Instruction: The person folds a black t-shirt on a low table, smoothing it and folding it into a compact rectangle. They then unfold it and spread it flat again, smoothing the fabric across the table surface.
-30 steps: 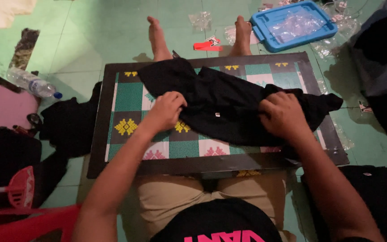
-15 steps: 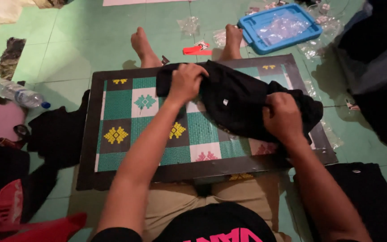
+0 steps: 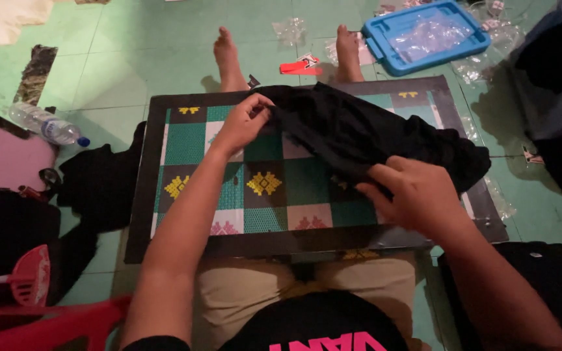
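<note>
- The black garment (image 3: 359,133) lies bunched across the far right part of the patterned tabletop (image 3: 193,140).
- The left hand (image 3: 245,123) has its fingers pinched together on the garment's left edge.
- The right hand (image 3: 417,195) has its fingers curled, clamped on the near fold.
- A blue tray (image 3: 385,55) sits on the green floor beyond.

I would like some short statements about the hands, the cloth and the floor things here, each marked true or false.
1. Both hands grip the black garment. True.
2. The left hand rests on the plastic bottle. False: it pinches the garment's edge; the bottle lies apart on the floor.
3. The garment lies on a patterned board. True.
4. The blue tray sits on the board. False: it is on the floor beyond it.
5. The right hand holds the garment's near part. True.
</note>
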